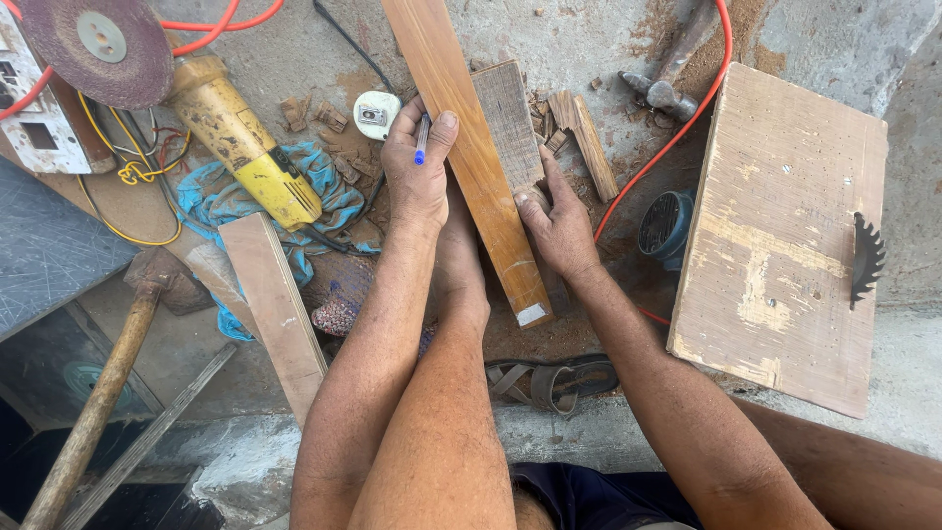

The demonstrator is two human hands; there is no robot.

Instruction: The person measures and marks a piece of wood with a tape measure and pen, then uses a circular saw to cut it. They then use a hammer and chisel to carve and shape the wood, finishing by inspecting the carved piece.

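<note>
Pinching a blue pen (421,140) between thumb and forefingers of the left hand (417,167), tip pointing down at the edge of the long plank (481,186). Resting the heel of that hand on the plank's left side. Pressing the right hand (559,226) flat-fingered against a short wood block (506,123), holding it tight alongside the plank's right edge. Bracing a bare foot (461,270) between the two forearms, just beside the plank, which is lying slantwise on the dusty concrete floor (579,39).

Looking like marking in progress: pen poised near the block's lower end, no line showing yet. Judging by this, needing a steady block and a firm plank for any clean stroke.

Lying around: a tape measure (376,114) just beyond the left hand, a yellow grinder (245,147) on a blue cloth (211,196), a hammer (659,93) further back, a saw blade (864,257) poking through a board (775,236), a sandal (549,379) near the knees.
</note>
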